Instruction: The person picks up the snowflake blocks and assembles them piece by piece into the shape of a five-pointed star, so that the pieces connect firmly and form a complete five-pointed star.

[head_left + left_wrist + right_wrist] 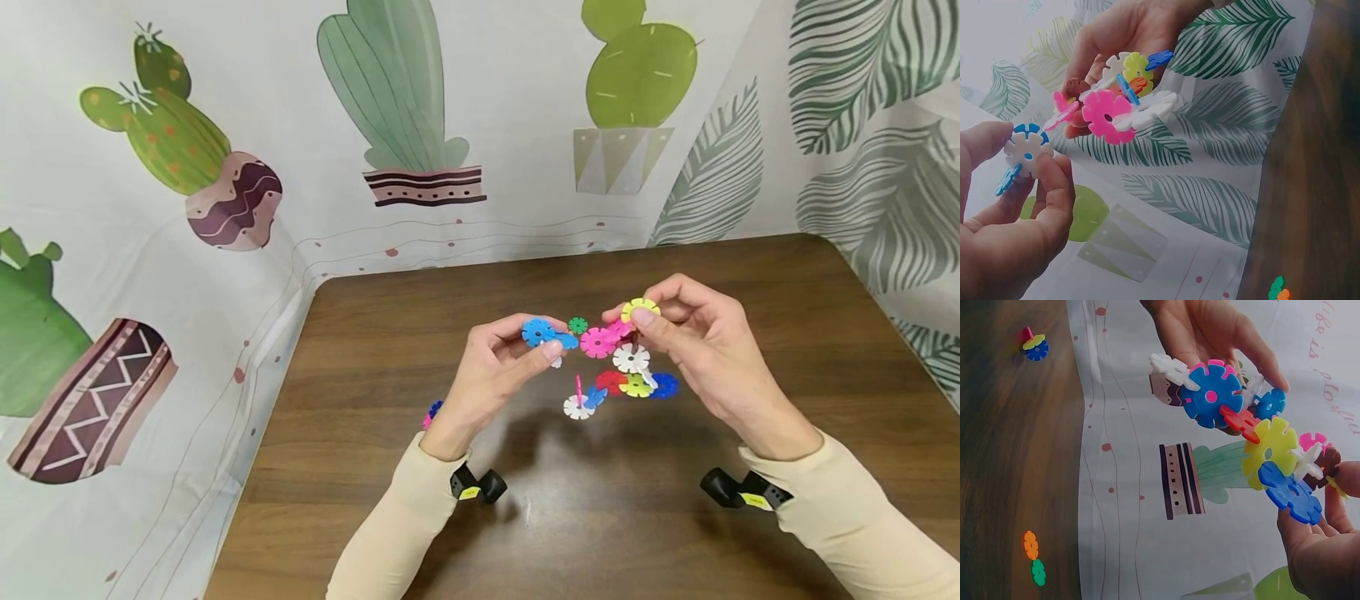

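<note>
Both hands are raised over the table, each with notched plastic discs joined together. My left hand [491,367] pinches a small cluster of blue and white discs [1027,156] between thumb and fingers. With thumb and fingertips my right hand [712,350] grips a yellow disc [640,312] at one end of a longer disc chain [1268,453]. Pink, brown, white, red, yellow-green and blue discs make up that chain, which hangs below the right fingers. In the left wrist view the small cluster and the chain's pink discs [1108,116] appear close but apart.
On the brown wooden table [337,467] lie a green disc [577,325] with an orange disc [1030,545] beside it. A small blue, yellow and pink piece [1036,349] lies near the left forearm. Patterned cloth [525,225] hangs behind and beside the table.
</note>
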Motion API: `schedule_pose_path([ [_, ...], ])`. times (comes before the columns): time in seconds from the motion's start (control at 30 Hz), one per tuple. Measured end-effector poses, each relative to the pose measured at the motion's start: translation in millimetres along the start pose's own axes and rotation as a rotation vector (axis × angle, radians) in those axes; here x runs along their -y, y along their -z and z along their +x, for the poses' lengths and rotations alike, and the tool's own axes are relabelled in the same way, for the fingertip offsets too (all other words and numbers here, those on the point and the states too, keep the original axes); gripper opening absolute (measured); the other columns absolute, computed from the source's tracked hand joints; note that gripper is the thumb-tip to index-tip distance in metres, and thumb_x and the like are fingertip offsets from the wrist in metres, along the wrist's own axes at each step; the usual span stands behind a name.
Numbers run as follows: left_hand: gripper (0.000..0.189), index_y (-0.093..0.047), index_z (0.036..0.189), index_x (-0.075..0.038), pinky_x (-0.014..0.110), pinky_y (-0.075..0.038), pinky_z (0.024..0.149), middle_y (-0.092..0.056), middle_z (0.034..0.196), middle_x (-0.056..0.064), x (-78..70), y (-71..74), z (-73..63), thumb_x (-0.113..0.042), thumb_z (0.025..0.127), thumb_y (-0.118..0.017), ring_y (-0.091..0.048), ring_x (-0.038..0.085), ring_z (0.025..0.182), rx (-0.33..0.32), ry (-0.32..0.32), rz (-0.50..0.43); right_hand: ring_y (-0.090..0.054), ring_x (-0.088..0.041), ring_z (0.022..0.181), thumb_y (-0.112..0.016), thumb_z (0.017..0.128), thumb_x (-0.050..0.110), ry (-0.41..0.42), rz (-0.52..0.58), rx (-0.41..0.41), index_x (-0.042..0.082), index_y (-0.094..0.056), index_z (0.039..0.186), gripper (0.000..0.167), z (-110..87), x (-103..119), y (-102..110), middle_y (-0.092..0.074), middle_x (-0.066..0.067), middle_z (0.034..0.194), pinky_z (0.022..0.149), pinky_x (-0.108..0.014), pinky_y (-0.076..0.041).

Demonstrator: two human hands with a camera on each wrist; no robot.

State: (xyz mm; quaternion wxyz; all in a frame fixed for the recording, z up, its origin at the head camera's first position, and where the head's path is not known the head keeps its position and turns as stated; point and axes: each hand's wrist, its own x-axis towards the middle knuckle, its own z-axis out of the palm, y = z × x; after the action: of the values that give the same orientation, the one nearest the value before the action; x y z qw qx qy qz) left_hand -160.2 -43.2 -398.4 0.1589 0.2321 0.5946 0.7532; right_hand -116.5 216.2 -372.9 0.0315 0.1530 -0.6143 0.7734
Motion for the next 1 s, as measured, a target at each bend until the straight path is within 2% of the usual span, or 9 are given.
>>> schedule_pose_path([
  [0.23, 0.06, -0.072, 0.124, 0.005, 0.021, -0.063, 0.088, -0.076, 0.108, 0.001, 0.1, 0.1, 2.1, -0.04, 0.089, -0.089, -0.073, 0.011, 0.092, -0.008, -0.005, 0.019, -0.082, -0.018, 0.102, -0.059, 0.103, -0.01, -0.002, -0.01, -0.003, 0.002, -0.062, 0.109, 0.013, 0.5, 0.7, -0.8, -0.083, -0.009, 0.114, 0.085, -0.027, -0.066],
  [0.5, 0.043, -0.07, 0.124, 0.01, 0.021, -0.063, 0.086, -0.076, 0.105, -0.002, 1.6, -3.8, 4.1, -0.018, 0.095, -0.084, -0.073, 0.011, 0.088, -0.02, -0.006, 0.025, -0.082, -0.017, 0.102, -0.06, 0.103, -0.01, -0.005, -0.011, -0.015, 0.001, -0.062, 0.11, 0.014, 1.1, -0.9, -1.9, -0.083, -0.008, 0.114, 0.086, -0.027, -0.066],
  [0.63, 0.042, -0.07, 0.123, 0.01, 0.019, -0.062, 0.083, -0.076, 0.101, -0.003, 2.0, -5.0, 4.5, -0.018, 0.095, -0.084, -0.072, 0.011, 0.085, -0.032, -0.004, 0.038, -0.082, -0.017, 0.102, -0.061, 0.102, -0.011, -0.005, 0.003, -0.021, 0.001, -0.062, 0.111, 0.014, 1.1, -1.7, -2.0, -0.083, -0.009, 0.115, 0.087, -0.027, -0.066],
  [0.83, 0.038, -0.073, 0.12, 0.004, 0.018, -0.061, 0.083, -0.075, 0.101, -0.002, 1.7, -6.8, 4.7, -0.021, 0.094, -0.085, -0.072, 0.009, 0.086, -0.053, 0.003, 0.041, -0.08, -0.017, 0.104, -0.056, 0.107, -0.006, -0.04, 0.0, 0.027, -0.007, -0.066, 0.122, 0.019, 0.4, -0.5, -0.6, -0.081, -0.01, 0.122, 0.089, -0.027, -0.066],
  [1.0, 0.028, -0.074, 0.12, 0.003, 0.02, -0.063, 0.088, -0.075, 0.1, -0.002, 1.0, -7.2, 4.3, -0.011, 0.096, -0.08, -0.072, 0.009, 0.088, -0.071, 0.01, 0.051, -0.076, -0.017, 0.116, -0.052, 0.11, -0.003, -0.074, 0.012, 0.088, -0.013, -0.064, 0.132, 0.028, -0.3, -1.8, 1.5, -0.078, -0.011, 0.128, 0.1, -0.026, -0.062],
])
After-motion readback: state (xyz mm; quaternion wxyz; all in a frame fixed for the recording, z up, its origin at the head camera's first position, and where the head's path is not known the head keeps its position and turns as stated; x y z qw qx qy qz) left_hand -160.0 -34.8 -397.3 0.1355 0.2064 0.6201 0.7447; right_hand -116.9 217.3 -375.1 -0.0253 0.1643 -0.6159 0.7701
